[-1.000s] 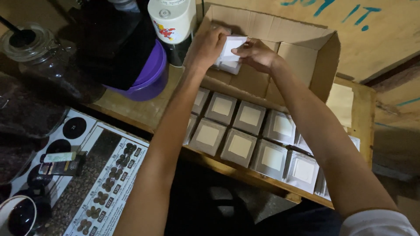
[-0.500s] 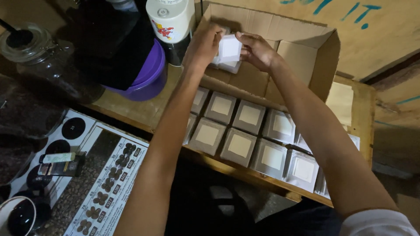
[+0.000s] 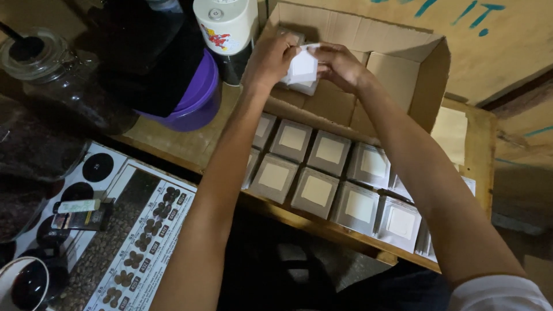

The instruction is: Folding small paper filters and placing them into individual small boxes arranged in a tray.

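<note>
My left hand [image 3: 271,57] and my right hand [image 3: 340,64] meet over an open cardboard box [image 3: 403,69] and together grip a small white paper packet [image 3: 303,68], held tilted above the box's inside. More white packets lie just under it in the box. In front of the box, several square grey-framed packets [image 3: 315,164] lie in two rows on a wooden tray [image 3: 478,150], below my forearms.
A purple bowl [image 3: 199,101] with a dark object in it sits at the left, next to a white cylindrical container [image 3: 227,26]. A glass jar [image 3: 40,63] stands far left. A printed chart [image 3: 124,242] and a dark cup [image 3: 26,285] lie bottom left.
The white packet has been lifted slightly and turned between both hands, from lying flat to tilted. My arms have stayed over the box.
</note>
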